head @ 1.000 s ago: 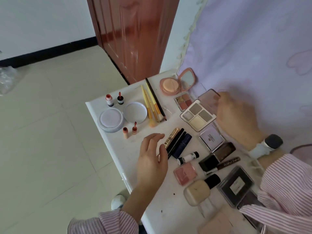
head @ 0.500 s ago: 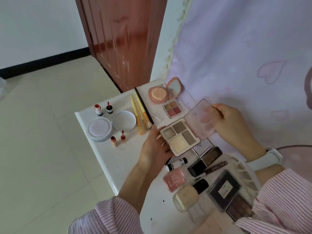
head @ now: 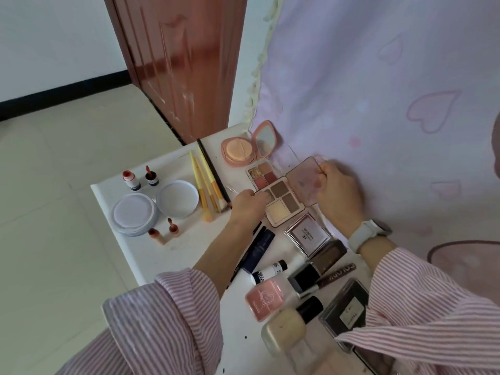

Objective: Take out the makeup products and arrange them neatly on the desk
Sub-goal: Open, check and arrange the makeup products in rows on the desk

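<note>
An open four-pan palette with brown and cream shades lies near the middle of the white desk. My left hand grips its left edge. My right hand holds the palette's clear pink lid, tilted open toward the curtain. Just behind sits a small red-toned eyeshadow palette and an open pink compact with a mirror. Other makeup is laid out around my arms.
Left part of the desk: two round white tins, yellow brushes, small red bottles. Near me: a silver compact, dark tubes, a pink case, a foundation bottle, a black palette. A lilac curtain hangs right.
My left hand moved from the tubes to the four-pan palette and took its edge. Both hands shifted the palette back toward the small red palette. The camera swung left.
</note>
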Demonstrator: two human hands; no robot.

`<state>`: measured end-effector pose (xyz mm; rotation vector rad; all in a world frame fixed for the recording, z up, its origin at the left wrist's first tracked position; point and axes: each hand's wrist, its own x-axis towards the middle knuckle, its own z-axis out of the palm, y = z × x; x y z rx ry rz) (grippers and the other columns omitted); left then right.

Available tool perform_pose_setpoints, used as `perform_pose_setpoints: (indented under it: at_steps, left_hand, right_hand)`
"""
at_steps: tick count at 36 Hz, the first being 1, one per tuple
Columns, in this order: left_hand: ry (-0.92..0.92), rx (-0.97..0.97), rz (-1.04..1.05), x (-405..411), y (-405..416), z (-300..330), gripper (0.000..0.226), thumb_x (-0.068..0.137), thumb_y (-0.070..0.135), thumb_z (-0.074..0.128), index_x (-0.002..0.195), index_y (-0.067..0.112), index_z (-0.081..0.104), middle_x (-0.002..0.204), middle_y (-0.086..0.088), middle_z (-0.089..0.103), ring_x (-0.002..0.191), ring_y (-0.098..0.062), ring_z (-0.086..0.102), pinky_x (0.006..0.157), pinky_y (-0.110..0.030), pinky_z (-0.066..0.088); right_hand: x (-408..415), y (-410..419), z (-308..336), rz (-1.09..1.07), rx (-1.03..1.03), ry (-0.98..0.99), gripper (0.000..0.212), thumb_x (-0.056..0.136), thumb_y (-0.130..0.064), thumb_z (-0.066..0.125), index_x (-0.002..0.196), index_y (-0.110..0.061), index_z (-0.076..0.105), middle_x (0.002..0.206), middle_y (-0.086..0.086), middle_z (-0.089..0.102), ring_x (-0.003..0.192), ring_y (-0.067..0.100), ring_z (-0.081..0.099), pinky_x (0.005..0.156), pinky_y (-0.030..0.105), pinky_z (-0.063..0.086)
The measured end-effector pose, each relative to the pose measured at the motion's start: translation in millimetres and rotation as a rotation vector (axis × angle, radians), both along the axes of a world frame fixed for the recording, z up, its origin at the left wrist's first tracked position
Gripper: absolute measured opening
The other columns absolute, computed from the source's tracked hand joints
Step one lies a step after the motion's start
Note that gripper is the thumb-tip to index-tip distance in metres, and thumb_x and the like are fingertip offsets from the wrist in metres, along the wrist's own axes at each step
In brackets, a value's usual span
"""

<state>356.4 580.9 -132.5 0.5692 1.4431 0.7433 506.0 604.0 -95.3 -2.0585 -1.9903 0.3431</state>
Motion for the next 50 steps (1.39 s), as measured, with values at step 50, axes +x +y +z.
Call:
perform_pose_setpoints:
  at_steps: [50]
  left_hand:
    - [0.830,0.470,-0.075,-70.6,-148.9,-43.2,0.032,0.087,0.008,0.058,0.120,0.007,0.059,0.113,-0.010,0.059,0.104,-0.029,0.054,0.088,-0.035,0.044]
  right_hand:
    - [-81.5,-51.0,-70.6,0.834,0.162,-0.381,0.025,0.063,-0.003,0.073,0.083,-0.016,0.065,0.092,0.003,0.057,0.089,0.022,0.039,0.065,0.034,0.038]
